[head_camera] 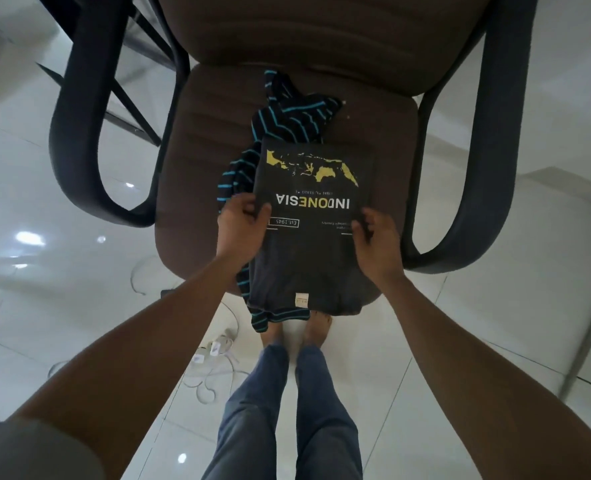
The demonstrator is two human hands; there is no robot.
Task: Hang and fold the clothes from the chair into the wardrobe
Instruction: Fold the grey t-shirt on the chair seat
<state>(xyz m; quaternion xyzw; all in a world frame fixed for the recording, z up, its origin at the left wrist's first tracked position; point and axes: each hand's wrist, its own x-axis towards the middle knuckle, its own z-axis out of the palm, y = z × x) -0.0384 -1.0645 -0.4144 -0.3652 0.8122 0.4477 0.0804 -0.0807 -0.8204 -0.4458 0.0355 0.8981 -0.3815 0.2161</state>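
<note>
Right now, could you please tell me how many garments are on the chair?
2. The folded dark T-shirt lies on top; the blue-striped garment lies crumpled beneath it, showing behind it and to its left. More could be hidden underneath.

Folded blk tee (311, 216) atop striped shirt (287, 116)

Glossy white tiled floor (494, 341) beneath white cable tangle (214, 355) with plugs; black metal frame (134, 114) well beyond tangle.

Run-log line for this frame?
left hand: grips INDONESIA T-shirt edge | right hand: grips opposite edge | striped shirt: beneath, crumpled | chair: both garments on seat
</note>
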